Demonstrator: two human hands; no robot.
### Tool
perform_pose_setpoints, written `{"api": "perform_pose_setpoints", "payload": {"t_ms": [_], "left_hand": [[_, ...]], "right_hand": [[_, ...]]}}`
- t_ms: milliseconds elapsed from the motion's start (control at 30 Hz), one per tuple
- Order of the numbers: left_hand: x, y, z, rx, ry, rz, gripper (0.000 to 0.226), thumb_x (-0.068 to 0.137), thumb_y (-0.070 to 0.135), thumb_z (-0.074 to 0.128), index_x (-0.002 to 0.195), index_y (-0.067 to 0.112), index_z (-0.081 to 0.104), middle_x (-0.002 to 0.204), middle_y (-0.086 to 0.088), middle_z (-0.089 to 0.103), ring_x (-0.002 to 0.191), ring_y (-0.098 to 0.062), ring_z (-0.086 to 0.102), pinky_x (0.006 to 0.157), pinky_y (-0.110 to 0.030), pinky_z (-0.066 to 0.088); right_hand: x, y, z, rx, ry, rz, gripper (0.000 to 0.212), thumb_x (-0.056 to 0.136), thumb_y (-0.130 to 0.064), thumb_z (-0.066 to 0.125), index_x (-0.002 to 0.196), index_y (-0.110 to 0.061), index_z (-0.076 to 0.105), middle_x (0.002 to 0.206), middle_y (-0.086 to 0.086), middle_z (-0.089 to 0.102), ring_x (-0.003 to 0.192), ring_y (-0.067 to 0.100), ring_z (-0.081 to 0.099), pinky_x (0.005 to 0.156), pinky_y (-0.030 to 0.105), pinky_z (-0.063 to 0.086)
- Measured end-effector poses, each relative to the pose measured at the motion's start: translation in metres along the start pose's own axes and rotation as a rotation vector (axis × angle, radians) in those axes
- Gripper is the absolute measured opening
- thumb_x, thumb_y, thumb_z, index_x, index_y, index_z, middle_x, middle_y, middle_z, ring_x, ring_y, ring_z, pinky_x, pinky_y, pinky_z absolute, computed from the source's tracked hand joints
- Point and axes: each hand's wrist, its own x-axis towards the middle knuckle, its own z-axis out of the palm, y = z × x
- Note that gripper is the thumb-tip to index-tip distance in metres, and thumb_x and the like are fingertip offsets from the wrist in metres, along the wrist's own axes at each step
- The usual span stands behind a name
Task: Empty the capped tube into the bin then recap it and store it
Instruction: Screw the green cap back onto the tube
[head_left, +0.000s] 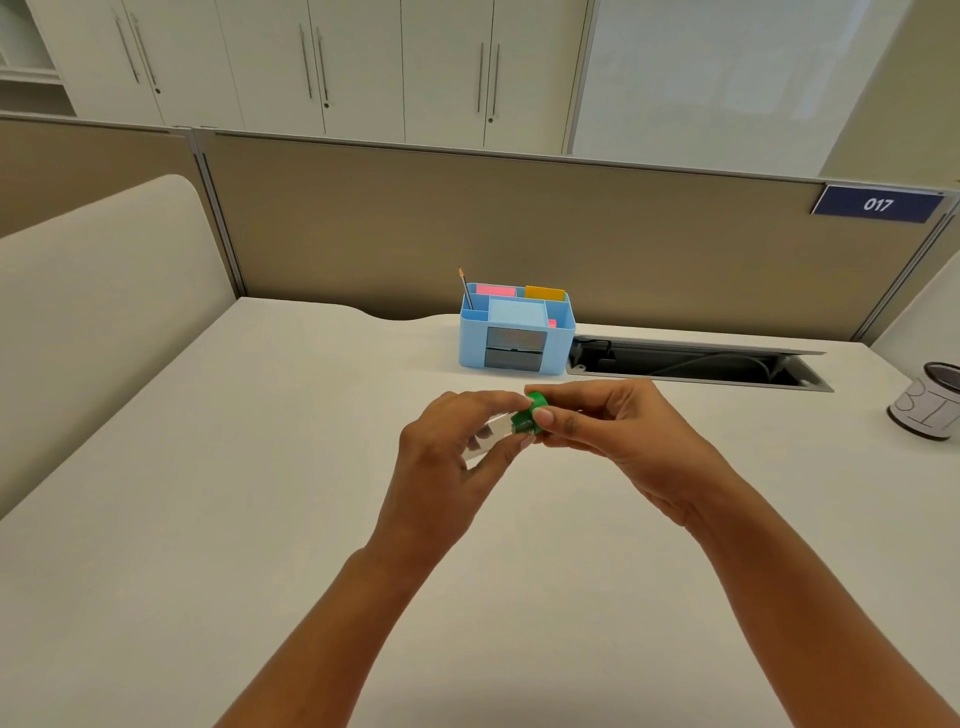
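Head view looks down along two bare forearms that reach from the near edge over a pale, matte desk (260, 519), which fills most of the frame and carries only soft shadows under the arms. Above its middle the left hand (447, 457) wraps its fingers around a clear tube (491, 439), held tilted with the capped end up and to the right; some dark bits show through its wall, though what they are cannot be told. The right hand (618, 431) pinches the green cap (531, 414) between thumb and fingertips. The cap sits on the tube's mouth, slightly askew; whether it is fully seated cannot be told. Both hands hang above the surface, not resting on it.

Farther back, just beyond the hands, a light blue desk organizer (517, 332) stands on the desk with a pencil (465, 289) upright in its left rear compartment, pink and orange note pads (544, 293) along its back, and small dark drawers in its front. Just right of it a cable hatch (696, 364) lies open in the desktop, with cords visible inside. At the far right edge a small round bin (930, 410) with a hand-lettered paper wrap stands on the desk, partly cut off by the frame.

A curved cream divider (98, 322) rises on the left. Behind the desk runs a tan partition (519, 223) bearing a blue plate (878, 204) marked 017, and beyond that white cabinets (363, 67) with long metal handles.
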Motion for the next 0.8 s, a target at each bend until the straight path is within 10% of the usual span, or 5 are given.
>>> {"api": "perform_pose_setpoints", "payload": {"t_ms": [433, 667, 800], "left_hand": [[-0.001, -0.003, 0.01, 0.071, 0.134, -0.08, 0.054, 0.07, 0.026, 0.071, 0.12, 0.008, 0.058, 0.098, -0.009, 0.072, 0.08, 0.0, 0.057, 0.072, 0.009, 0.036], [0.001, 0.001, 0.011, -0.276, 0.094, -0.598, 0.045, 0.071, 0.021, 0.075, 0.114, 0.015, 0.065, 0.094, 0.009, 0.066, 0.081, 0.007, 0.061, 0.076, -0.009, 0.047], [0.002, -0.002, 0.009, -0.485, 0.069, -0.785, 0.034, 0.071, 0.02, 0.075, 0.104, 0.014, 0.067, 0.088, -0.003, 0.074, 0.084, -0.017, 0.071, 0.077, -0.029, 0.054]], "right_hand": [[0.001, 0.015, 0.019, 0.128, 0.147, -0.047, 0.026, 0.075, -0.016, 0.065, 0.1, -0.019, 0.063, 0.101, 0.004, 0.07, 0.094, 0.016, 0.067, 0.089, 0.03, 0.052], [0.0, 0.022, 0.019, -0.209, 0.116, -0.24, 0.037, 0.083, -0.006, 0.059, 0.113, -0.029, 0.058, 0.116, -0.004, 0.063, 0.101, 0.003, 0.061, 0.081, 0.01, 0.049], [0.002, 0.029, 0.021, -0.543, 0.02, -0.332, 0.064, 0.079, -0.013, 0.065, 0.13, -0.037, 0.034, 0.136, -0.007, 0.045, 0.111, 0.0, 0.045, 0.085, 0.007, 0.043]]}}
